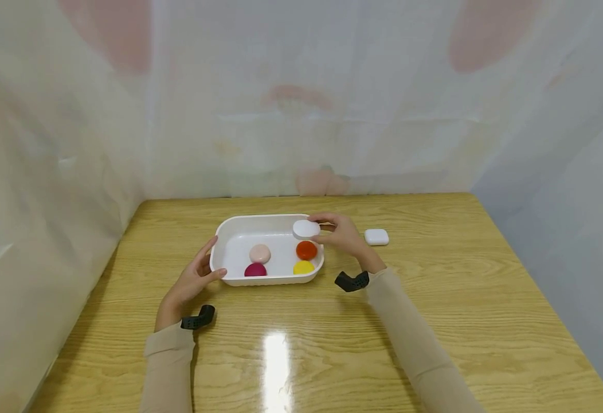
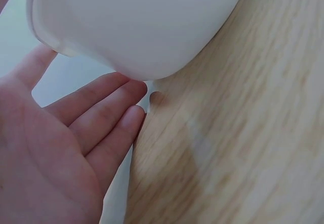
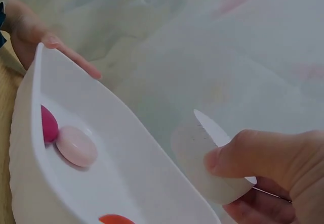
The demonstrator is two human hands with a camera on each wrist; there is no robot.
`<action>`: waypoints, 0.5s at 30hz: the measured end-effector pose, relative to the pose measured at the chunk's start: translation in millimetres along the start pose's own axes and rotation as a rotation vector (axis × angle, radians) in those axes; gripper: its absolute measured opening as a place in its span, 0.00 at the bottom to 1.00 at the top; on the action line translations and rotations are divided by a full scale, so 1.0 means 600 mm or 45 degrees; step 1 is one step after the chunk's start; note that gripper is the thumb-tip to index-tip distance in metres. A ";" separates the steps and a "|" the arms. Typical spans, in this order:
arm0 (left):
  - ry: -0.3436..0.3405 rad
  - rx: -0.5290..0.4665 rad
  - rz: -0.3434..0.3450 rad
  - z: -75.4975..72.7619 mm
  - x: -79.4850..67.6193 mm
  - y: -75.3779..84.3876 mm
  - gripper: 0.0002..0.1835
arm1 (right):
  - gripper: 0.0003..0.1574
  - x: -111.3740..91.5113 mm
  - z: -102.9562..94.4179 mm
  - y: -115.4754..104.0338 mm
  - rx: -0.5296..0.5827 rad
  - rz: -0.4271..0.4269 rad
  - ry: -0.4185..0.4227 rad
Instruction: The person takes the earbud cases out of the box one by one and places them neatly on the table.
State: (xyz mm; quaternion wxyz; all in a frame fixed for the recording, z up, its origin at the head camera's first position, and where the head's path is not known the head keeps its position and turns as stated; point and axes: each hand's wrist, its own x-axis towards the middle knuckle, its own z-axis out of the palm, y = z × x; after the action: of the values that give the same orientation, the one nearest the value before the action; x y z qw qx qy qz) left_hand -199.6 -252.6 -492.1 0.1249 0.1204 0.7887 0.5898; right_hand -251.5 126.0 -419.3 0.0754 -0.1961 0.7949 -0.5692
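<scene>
In the head view a white tray (image 1: 265, 281) sits on the table. My left hand (image 1: 194, 281) touches its left end, thumb at the near rim; the left wrist view shows its fingers (image 2: 104, 105) nearly straight against the outer wall. My right hand (image 1: 344, 235) pinches a white round disc (image 1: 306, 229) between thumb and fingers, over the tray's far right corner. Small dark marks line the disc (image 3: 202, 153) in the right wrist view. Inside the tray lie a pale pink (image 1: 260, 253), a magenta (image 1: 255, 270), a red-orange (image 1: 306, 250) and a yellow round piece (image 1: 304, 267).
A small white rounded block (image 1: 376, 237) lies on the wooden table (image 1: 435, 298), right of the tray. Pale sheeting (image 1: 301, 137) hangs behind the table and along both sides. Light glares off the tabletop at the front.
</scene>
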 end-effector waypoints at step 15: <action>0.015 0.016 0.001 0.004 -0.002 0.003 0.44 | 0.28 -0.035 -0.055 0.038 0.068 -0.009 0.134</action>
State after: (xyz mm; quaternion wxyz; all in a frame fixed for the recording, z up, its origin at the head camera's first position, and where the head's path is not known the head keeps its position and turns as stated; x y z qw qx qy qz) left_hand -197.4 -250.2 -491.0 0.1193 0.1180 0.7932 0.5854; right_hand -248.7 169.5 -431.7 0.0367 -0.1665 0.7817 -0.5999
